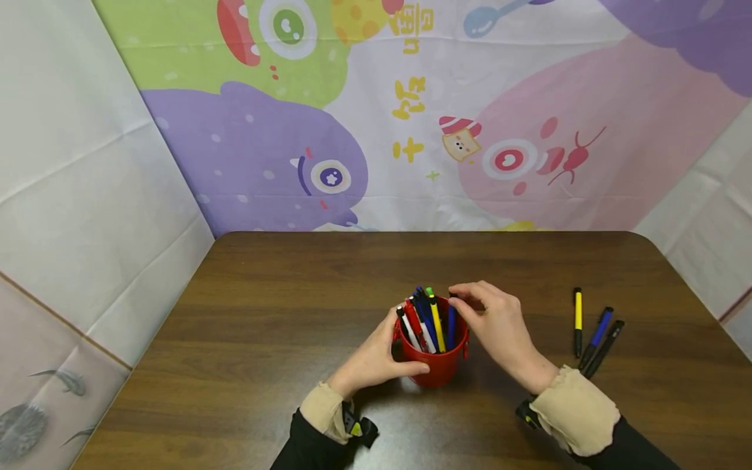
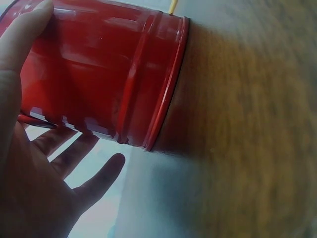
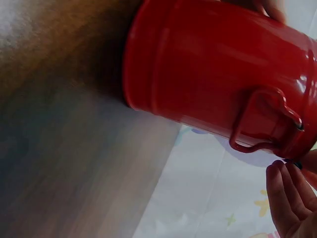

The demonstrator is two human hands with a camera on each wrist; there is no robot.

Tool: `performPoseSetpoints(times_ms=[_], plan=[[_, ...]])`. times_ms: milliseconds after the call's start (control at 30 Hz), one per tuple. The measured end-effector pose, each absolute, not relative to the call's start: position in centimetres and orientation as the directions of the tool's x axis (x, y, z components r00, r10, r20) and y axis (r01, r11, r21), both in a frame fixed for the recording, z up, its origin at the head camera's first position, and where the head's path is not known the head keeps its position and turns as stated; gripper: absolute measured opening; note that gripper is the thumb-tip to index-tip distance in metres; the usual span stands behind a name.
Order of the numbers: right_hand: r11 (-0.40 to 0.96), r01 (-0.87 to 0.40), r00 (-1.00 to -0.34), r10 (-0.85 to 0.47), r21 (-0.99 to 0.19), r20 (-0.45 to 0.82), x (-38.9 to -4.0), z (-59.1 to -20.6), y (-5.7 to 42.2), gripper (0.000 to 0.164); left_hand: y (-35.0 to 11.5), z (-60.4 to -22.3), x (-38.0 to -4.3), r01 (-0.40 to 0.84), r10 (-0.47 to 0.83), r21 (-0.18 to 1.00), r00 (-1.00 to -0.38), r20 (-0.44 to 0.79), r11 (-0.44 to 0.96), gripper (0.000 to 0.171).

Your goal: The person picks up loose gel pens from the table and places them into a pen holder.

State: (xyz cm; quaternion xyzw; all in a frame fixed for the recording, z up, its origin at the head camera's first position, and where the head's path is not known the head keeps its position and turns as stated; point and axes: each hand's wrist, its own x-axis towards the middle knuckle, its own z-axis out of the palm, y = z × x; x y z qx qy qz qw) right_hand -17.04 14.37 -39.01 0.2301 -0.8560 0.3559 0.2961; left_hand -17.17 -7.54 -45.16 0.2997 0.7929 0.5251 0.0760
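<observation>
A red metal bucket stands upright on the table, holding several pens and markers in red, white, blue and yellow. My left hand grips its left side, with the thumb across the near wall and the fingers behind; in the left wrist view one finger sticks out away from the wall. At the right rim, my right hand pinches the top of a blue marker whose lower part is inside the bucket. The right wrist view shows a handle on the bucket's side and only a dark tip between the fingertips.
To the right on the wooden table lie a yellow-and-black marker, a blue marker and a black marker. A cartoon-printed cloth hangs behind the table's far edge.
</observation>
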Motion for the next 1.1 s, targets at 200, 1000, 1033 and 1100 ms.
performPoseSetpoints(times_ms=[200, 1000, 1033, 1100], plan=[[0.645, -0.609, -0.724, -0.212, -0.463, 0.657, -16.9, -39.4, 14.3, 0.027, -7.5, -43.2, -16.3, 0.382, 0.559, 0.889, -0.808, 0.189, 0.252, 0.087], [0.752, -0.470, -0.767, -0.088, -0.463, 0.635, -17.6, -41.0, 17.9, 0.005, -7.7, -45.2, -17.2, 0.354, 0.545, 0.887, -0.825, 0.148, 0.295, 0.090], [0.769, -0.455, -0.770, -0.086, -0.450, 0.632, -17.9, -41.1, 18.4, 0.005, -7.7, -45.2, -17.2, 0.358, 0.546, 0.887, -0.824, 0.152, 0.293, 0.090], [0.804, -0.413, -0.788, -0.080, -0.427, 0.611, -18.6, -41.3, 19.7, 0.007, -7.7, -45.2, -17.3, 0.362, 0.547, 0.887, -0.822, 0.158, 0.287, 0.090]])
